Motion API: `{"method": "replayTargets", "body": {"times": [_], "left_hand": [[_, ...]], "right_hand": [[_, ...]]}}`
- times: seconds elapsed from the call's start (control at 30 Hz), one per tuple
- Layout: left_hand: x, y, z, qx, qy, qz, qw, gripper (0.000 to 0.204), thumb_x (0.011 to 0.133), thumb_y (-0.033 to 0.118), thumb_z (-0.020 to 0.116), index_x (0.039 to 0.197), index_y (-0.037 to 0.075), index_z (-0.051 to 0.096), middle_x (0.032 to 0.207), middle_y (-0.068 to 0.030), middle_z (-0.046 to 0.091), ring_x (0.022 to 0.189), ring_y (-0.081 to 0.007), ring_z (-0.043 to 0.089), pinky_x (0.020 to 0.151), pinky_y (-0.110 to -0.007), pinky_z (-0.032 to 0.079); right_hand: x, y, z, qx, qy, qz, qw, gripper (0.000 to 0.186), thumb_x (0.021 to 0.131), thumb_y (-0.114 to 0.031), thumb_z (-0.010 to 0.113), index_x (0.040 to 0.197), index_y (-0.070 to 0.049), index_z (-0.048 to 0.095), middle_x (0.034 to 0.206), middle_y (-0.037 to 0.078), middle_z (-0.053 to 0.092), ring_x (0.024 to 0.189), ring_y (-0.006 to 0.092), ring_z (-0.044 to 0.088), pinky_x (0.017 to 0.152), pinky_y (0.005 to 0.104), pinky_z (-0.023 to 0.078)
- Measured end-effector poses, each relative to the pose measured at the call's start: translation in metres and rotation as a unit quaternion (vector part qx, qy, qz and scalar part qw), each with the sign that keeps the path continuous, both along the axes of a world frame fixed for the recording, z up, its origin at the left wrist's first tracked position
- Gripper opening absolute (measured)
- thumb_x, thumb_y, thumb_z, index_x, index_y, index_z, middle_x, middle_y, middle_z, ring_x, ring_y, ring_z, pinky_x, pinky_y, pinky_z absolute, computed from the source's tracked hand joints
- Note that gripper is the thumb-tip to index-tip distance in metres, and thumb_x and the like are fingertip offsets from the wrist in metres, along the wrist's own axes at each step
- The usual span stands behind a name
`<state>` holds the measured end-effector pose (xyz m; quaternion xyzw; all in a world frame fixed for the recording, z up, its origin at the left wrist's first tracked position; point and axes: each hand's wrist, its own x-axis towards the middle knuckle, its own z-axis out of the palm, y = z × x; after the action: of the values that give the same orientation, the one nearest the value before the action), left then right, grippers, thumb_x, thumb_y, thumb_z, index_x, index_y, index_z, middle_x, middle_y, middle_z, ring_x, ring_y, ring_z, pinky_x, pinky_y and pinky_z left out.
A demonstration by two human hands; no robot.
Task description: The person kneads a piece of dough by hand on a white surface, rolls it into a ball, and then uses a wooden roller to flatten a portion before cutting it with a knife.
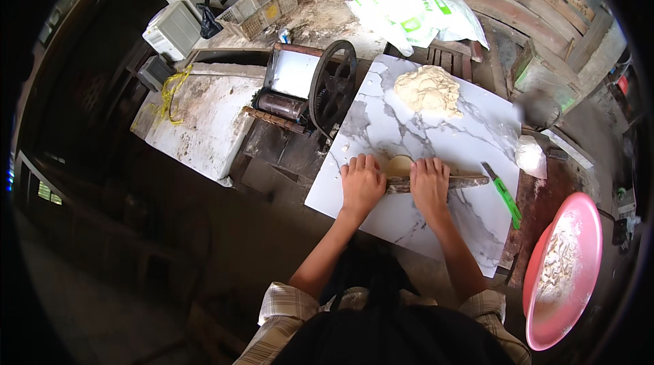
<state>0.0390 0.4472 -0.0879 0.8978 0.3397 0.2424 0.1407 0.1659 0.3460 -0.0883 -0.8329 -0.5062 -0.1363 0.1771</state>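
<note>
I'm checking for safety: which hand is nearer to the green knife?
Right. The right hand is on the wooden rod, left of the green knife; the left hand is on the same rod, farther left.

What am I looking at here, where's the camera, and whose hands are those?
There's no robot: these are a person's bare hands. The single picture comes from a wide camera on that person's head, looking down, so straight edges bend. The left hand and right hand lie over a wooden rolling pin, with a small flat piece of dough just beyond it. The marble-patterned board also carries a big lump of dough and a green knife. At right sits a pink basin.
</note>
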Motion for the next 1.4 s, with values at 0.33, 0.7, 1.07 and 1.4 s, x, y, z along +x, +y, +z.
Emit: {"method": "replayTargets", "body": {"times": [0.33, 0.7, 1.07, 1.4], "left_hand": [[0.058, 0.058, -0.005, 0.017, -0.042, 0.088, 0.995, 0.013, 0.085, 0.015, 0.051, 0.093, 0.006, 0.054, 0.090, -0.0117, 0.060, 0.091, -0.0315, 0.054, 0.076, -0.046, 0.038], [0.017, -0.006, -0.009, -0.063, -0.003, 0.057, 0.996, 0.016, 0.083, 0.015, 0.050, 0.095, 0.005, 0.051, 0.091, -0.0131, 0.055, 0.089, -0.0327, 0.052, 0.074, -0.048, 0.037], [0.041, 0.030, -0.012, -0.060, -0.050, 0.084, 0.993, 0.012, 0.087, 0.016, 0.050, 0.092, 0.005, 0.049, 0.091, -0.0146, 0.057, 0.089, -0.0342, 0.053, 0.073, -0.049, 0.038], [0.030, 0.008, 0.003, 0.006, -0.086, 0.058, 0.995, 0.016, 0.077, 0.010, 0.054, 0.092, 0.004, 0.051, 0.091, -0.0130, 0.050, 0.089, -0.0316, 0.046, 0.075, -0.043, 0.035]], "right_hand": [[0.030, 0.072, 0.007, 0.011, -0.029, -0.063, 0.998, 0.048, 0.096, -0.038, 0.040, 0.124, -0.002, 0.054, 0.135, 0.011, 0.048, 0.138, 0.0241, 0.026, 0.111, 0.0554, 0.012], [-0.001, 0.009, -0.011, -0.035, -0.052, 0.022, 0.998, 0.047, 0.094, -0.037, 0.046, 0.121, 0.000, 0.057, 0.136, 0.012, 0.048, 0.137, 0.0246, 0.030, 0.110, 0.0568, 0.016], [0.019, 0.044, -0.004, -0.047, -0.038, 0.007, 0.998, 0.055, 0.095, -0.043, 0.040, 0.128, 0.001, 0.051, 0.142, 0.012, 0.041, 0.139, 0.0220, 0.025, 0.112, 0.0547, 0.014], [0.001, 0.022, 0.005, -0.035, -0.034, 0.008, 0.999, 0.053, 0.094, -0.039, 0.046, 0.128, 0.001, 0.050, 0.140, 0.014, 0.043, 0.137, 0.0247, 0.030, 0.111, 0.0547, 0.016]]}}
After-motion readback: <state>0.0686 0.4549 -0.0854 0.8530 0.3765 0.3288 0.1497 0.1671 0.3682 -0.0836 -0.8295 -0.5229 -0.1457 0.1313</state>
